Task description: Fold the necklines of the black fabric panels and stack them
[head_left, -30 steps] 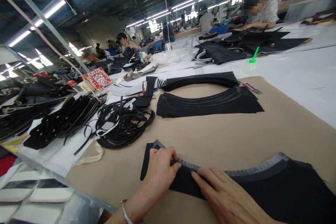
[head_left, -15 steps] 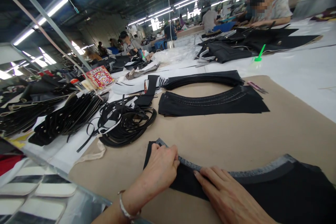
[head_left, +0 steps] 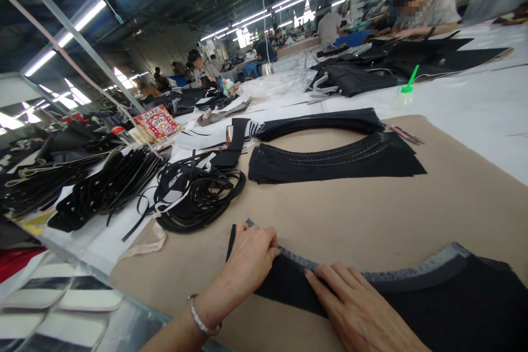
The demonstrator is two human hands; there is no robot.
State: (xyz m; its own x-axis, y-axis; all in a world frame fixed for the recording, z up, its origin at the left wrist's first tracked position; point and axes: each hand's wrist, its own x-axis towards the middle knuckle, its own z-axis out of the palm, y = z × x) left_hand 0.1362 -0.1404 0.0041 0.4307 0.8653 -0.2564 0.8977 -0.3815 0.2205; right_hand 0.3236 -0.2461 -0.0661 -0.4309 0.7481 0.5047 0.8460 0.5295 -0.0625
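A black piece of material with a curved, grey speckled edge lies across the brown sheet at the front. My left hand is closed on its left part, fingers curled at the curved edge; a bracelet circles that wrist. Flat on the same piece, just right of it, rests my right hand, fingers stretched along the edge. Beyond them lie a stack of curved black pieces with stitched lines and a second black stack behind it.
Coiled black strips lie left of the stacks. Small pink-handled snips are at the right. A green-tipped bottle, a red patterned box and black bags stand or lie farther back. A person leans over the table at the back right.
My left hand has shifted very slightly on the black piece's edge. My right hand stays nearly in place. The view has moved a little.
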